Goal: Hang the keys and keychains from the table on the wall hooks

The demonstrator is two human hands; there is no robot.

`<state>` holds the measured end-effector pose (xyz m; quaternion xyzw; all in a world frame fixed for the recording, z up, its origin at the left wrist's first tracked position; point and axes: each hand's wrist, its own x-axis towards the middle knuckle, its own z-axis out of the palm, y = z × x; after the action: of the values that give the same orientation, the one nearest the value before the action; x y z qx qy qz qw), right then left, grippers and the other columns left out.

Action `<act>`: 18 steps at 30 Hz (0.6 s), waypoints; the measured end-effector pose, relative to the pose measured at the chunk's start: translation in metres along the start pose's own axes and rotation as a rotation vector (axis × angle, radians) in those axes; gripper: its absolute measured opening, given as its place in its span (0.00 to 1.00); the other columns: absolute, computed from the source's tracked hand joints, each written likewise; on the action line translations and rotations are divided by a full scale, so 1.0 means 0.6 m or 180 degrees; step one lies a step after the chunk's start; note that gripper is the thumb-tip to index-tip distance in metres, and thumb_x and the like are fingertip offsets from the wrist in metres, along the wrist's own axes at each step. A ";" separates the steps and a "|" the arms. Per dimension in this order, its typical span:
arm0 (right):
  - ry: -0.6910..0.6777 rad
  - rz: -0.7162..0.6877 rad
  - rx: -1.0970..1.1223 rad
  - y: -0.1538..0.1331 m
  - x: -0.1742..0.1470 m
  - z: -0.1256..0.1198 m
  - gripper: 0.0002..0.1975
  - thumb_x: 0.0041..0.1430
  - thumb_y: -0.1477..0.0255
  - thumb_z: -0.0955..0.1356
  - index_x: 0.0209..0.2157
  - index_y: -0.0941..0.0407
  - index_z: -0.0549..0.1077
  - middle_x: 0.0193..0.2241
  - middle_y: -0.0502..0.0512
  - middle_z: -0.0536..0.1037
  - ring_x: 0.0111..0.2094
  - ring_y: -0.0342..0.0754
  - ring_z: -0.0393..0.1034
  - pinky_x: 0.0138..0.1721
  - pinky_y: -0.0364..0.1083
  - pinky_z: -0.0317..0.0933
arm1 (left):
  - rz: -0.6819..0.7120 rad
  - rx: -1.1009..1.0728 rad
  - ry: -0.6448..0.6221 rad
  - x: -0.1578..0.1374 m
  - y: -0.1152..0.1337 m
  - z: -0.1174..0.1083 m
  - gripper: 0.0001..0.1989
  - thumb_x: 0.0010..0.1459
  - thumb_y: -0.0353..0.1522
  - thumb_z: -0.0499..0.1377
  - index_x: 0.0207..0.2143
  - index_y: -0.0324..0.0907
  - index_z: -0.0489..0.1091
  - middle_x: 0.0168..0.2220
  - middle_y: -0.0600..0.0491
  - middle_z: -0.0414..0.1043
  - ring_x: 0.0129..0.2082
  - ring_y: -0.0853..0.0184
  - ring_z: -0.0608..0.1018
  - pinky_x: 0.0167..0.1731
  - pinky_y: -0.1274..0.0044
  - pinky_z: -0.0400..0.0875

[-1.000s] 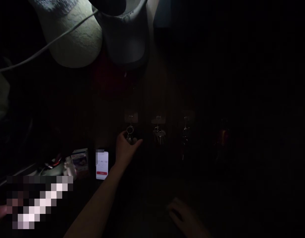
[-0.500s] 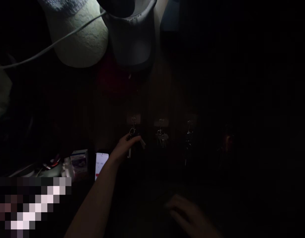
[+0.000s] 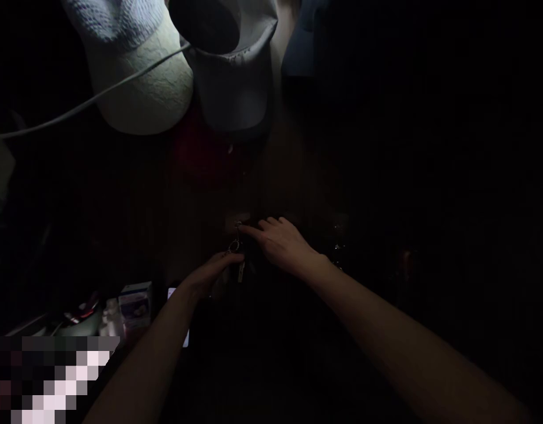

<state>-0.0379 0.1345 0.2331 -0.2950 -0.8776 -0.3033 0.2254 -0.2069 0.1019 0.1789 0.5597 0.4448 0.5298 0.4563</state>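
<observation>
In the dim head view, a bunch of keys (image 3: 240,272) hangs by its metal ring (image 3: 234,245) from a small wall hook (image 3: 238,224). My left hand (image 3: 212,268) is closed around the bunch just below the ring, thumb across the front. From the right comes my right hand (image 3: 280,242), its index finger stretched out to the hook and apparently touching it. Its other fingers are apart, pointing upward, with nothing visible in them; its thumb is hidden. Behind this hand, the second hook and its keys are out of sight.
Several caps hang above, among them a pale cap (image 3: 139,88) and a grey cap (image 3: 236,88), with a white cable (image 3: 99,94) crossing. Another hook (image 3: 338,227) with dim metal items is at right. Lower left are a lit phone (image 3: 185,338), partly covered, and a small box (image 3: 136,303).
My right hand has risen from the lower middle to the left-hand hook, now covering the second hook. The left hand stays at the keys. The view has tilted slightly upward.
</observation>
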 end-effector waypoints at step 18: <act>-0.0477 0.0208 -0.0446 -0.022 0.019 -0.007 0.21 0.64 0.68 0.58 0.58 0.50 0.57 0.40 0.58 0.77 0.40 0.53 0.67 0.37 0.49 0.50 | -0.1282 -0.0354 -0.0195 -0.004 0.106 -0.048 0.10 0.46 0.37 0.63 0.26 0.38 0.74 0.23 0.50 0.76 0.19 0.67 0.75 0.19 0.78 0.69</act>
<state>-0.0538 0.1275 0.2376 -0.3604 -0.8586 -0.3334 0.1477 -0.2350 0.0889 0.2418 0.4494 0.5037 0.4343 0.5964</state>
